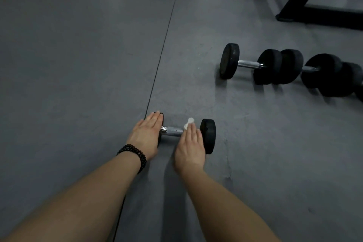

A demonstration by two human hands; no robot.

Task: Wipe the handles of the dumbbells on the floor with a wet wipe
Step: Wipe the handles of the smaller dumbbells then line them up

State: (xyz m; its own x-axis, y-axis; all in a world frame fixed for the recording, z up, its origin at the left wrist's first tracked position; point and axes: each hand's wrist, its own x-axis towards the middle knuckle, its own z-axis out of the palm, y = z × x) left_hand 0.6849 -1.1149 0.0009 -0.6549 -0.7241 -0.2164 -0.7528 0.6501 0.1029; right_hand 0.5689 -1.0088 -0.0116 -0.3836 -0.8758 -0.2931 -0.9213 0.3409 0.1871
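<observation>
Flat left hand (146, 135) hides dumbbell (172, 131) end; right hand (190, 145) grip on wipe (188, 123) unclear.

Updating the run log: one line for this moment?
left hand steadies near dumbbell | right hand presses wet wipe on handle | row unwiped

Both hands (146, 135) (190, 148) reach forward, fingers straight.

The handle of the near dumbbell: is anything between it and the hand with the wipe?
Nothing visible does. The right hand already lies over the handle near the right weight, with the white wipe showing at its fingertips. The left hand rests flat on the left weight, off the bare chrome between the hands.
</observation>
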